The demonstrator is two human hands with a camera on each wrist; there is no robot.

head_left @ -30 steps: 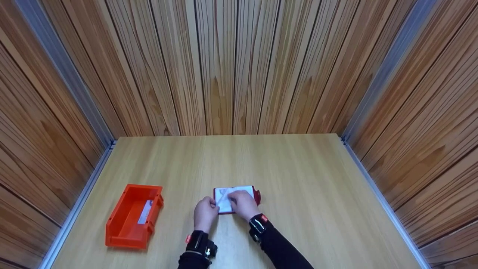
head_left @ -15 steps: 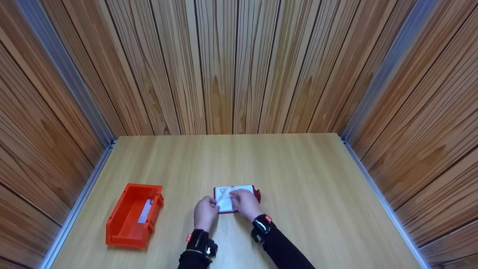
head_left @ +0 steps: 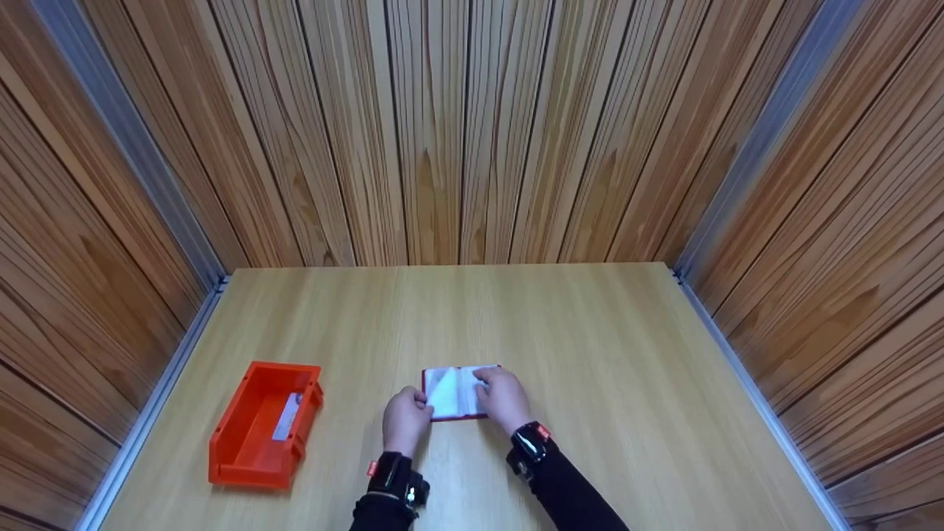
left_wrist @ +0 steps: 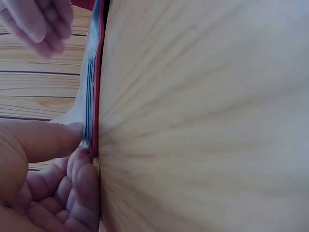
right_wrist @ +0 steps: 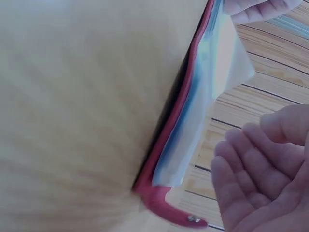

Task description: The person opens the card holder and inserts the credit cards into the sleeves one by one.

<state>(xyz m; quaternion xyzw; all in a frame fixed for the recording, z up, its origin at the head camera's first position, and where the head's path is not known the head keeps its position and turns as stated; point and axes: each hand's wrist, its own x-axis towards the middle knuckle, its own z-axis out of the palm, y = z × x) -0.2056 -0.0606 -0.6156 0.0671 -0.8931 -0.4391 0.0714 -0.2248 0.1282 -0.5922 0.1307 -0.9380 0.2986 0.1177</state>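
Note:
A small red-covered card holder (head_left: 456, 398) lies spread on the table, its clear plastic sleeves facing up. My left hand (head_left: 405, 422) pinches its near left corner; in the left wrist view the thumb (left_wrist: 53, 139) presses the sleeve stack while a finger sits by the red cover. One sleeve (right_wrist: 231, 67) stands partly raised near that hand in the right wrist view. Over the right half is my right hand (head_left: 504, 400), its fingers loosely bent, with a gap to the holder and nothing held. A red strap with a metal snap (right_wrist: 174, 212) extends from the holder's right end.
An orange plastic bin (head_left: 221, 442) with a white label (head_left: 287, 418) inside stands on the left of the wooden table (head_left: 590, 332). Wood-panelled walls (head_left: 435, 133) with metal corner rails enclose the table at the back and sides.
My right hand has moved right from the holder's middle toward its right end, in the head view now covering the strap. My left hand has kept its hold on the corner.

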